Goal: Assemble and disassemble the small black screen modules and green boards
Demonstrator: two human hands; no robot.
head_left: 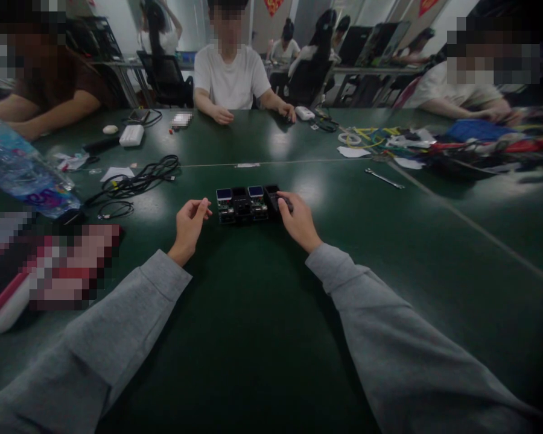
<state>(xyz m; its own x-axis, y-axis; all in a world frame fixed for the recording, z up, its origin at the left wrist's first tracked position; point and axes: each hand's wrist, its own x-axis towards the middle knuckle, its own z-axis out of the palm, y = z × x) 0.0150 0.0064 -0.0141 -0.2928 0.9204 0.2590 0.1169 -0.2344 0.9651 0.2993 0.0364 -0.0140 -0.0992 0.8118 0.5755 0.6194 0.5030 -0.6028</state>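
A short row of small electronic modules stands on the dark green table in front of me. Two are circuit boards with little screens, the left board (224, 205) and the right board (257, 202), and between them sits a black casing (241, 205). At the row's right end my right hand (301, 220) has thumb and fingers closed on another black casing (272, 196), which they partly cover. Just left of the row, apart from it, my left hand (192, 226) is held with curled fingers and thumb drawn together; no object shows in it.
Coiled black cables (140, 178), a plastic bottle (22, 163) and a blurred red-and-white item (63, 265) lie to the left. A wrench (384, 178) and a heap of coloured wires (470, 144) are on the right. A person in white (230, 72) sits opposite; others sit at both sides.
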